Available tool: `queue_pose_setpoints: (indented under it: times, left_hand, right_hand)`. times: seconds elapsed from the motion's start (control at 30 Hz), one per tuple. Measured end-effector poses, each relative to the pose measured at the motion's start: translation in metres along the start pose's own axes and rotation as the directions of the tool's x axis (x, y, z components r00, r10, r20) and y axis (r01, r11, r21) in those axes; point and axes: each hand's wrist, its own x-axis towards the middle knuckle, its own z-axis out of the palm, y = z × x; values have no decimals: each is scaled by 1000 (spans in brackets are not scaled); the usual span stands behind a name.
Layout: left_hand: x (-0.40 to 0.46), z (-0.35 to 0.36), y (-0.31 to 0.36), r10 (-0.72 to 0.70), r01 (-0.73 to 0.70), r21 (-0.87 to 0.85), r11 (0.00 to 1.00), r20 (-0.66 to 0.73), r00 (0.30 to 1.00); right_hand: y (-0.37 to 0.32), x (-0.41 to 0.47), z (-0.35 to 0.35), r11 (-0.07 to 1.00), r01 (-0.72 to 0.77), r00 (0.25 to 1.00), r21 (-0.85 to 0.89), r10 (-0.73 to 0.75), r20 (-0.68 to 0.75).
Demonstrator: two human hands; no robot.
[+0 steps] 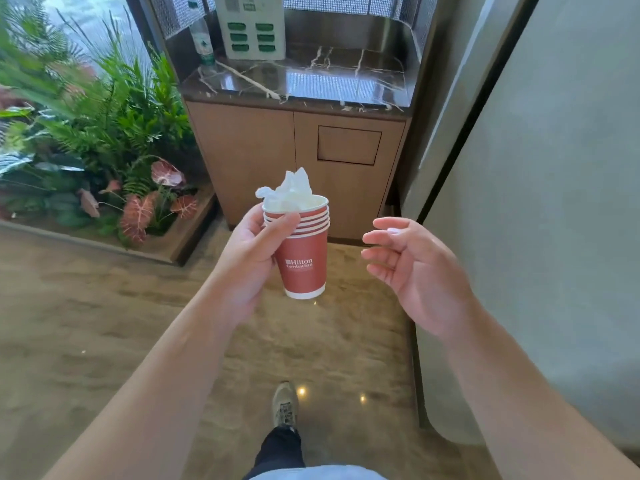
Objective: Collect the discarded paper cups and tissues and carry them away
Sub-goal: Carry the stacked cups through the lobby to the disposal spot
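My left hand (251, 258) grips a stack of several nested red paper cups (304, 261) with white rims, held upright at chest height. Crumpled white tissues (289, 192) stick out of the top cup. My thumb lies across the rims and my fingers wrap the far side of the stack. My right hand (412, 268) hovers to the right of the cups, palm turned toward them, fingers relaxed and holding nothing.
Straight ahead stands a wooden cabinet (263, 157) with a flap panel (349, 145) in its right door and a dark marble top (311, 77) carrying a water bottle (202, 43) and a white charging station (250, 26). Plants (104, 133) fill a bed on the left. A grey wall (554, 202) lies right.
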Motion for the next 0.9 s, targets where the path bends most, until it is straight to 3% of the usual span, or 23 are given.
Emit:
queue_pose_setpoints:
  times: [0.4,0.9]
  left_hand:
    - [214,-75,44,-12,7,43,999,116,993]
    - [440,-45,21,-53,48,62,997,81,995]
  right_hand:
    - [-35,192,74,999,49,996,7,-48,-79]
    - [-77,410,19,997,28,991,78,-18,-133]
